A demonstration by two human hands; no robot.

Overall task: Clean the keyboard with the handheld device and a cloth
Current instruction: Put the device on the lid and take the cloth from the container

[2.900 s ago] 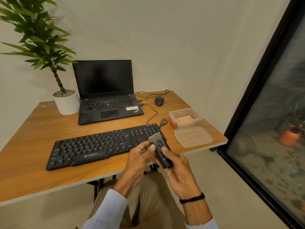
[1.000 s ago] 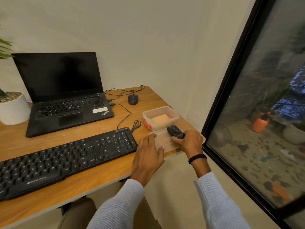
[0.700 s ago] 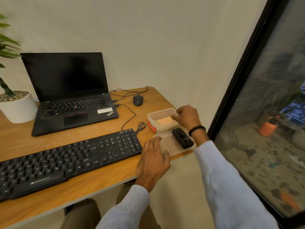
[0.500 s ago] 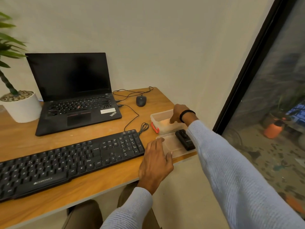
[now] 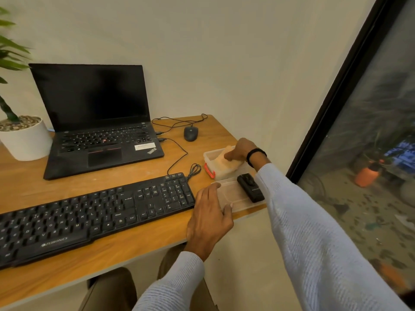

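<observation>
— Where is the keyboard (image 5: 94, 218)?

— It lies flat on the wooden bench (image 5: 134, 245), along the near edge, with its number pad at the right end.

— And the handheld device (image 5: 250, 190)?

— Right of the keyboard, lying on a clear lid (image 5: 231, 194) near the bench's corner. No hand touches it.

— The cloth (image 5: 221, 159)?

— It is peach-coloured and sits in a clear box (image 5: 207, 154) with a red clasp, beyond the keyboard's right end and just behind the lid. Part of it is bunched up above the rim.

— What is the right hand (image 5: 241, 151) doing?

— It reaches over the box, and its fingers (image 5: 229, 156) are curled down, clamped on the cloth. A dark band circles the wrist.

— The left hand (image 5: 210, 218)?

— It rests palm down just right of the keyboard, fingers (image 5: 213, 189) straight and slightly apart, the tips on the lid's left end. It holds nothing.

— Anything else?

— Behind the keyboard stands an open laptop (image 5: 101, 135) with a dark screen. A mouse (image 5: 190, 134) sits behind the keyboard's right end, and a white plant pot (image 5: 27, 140) behind its left end.
</observation>
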